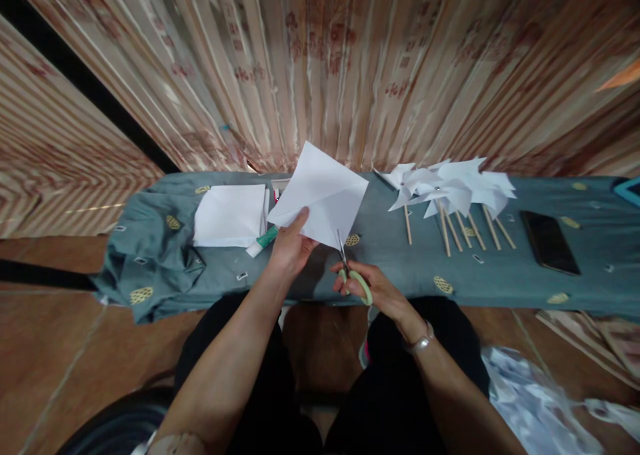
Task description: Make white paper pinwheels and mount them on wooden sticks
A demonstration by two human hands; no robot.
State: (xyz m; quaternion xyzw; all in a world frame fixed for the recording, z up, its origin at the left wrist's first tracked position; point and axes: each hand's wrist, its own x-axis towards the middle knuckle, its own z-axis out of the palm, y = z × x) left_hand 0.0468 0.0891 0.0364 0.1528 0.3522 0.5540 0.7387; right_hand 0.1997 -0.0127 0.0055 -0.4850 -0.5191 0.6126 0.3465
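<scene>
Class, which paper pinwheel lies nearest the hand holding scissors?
The leftmost pinwheel: its separate stick ends closer to the right hand than the others.

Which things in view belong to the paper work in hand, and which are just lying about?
Belonging, it seems:
white sheet, in the left hand
scissors, in the right hand
stacked white paper
pinwheels on sticks, probably

Just lying about, apparently:
dark phone
plastic bag on the floor, contents unclear
</scene>
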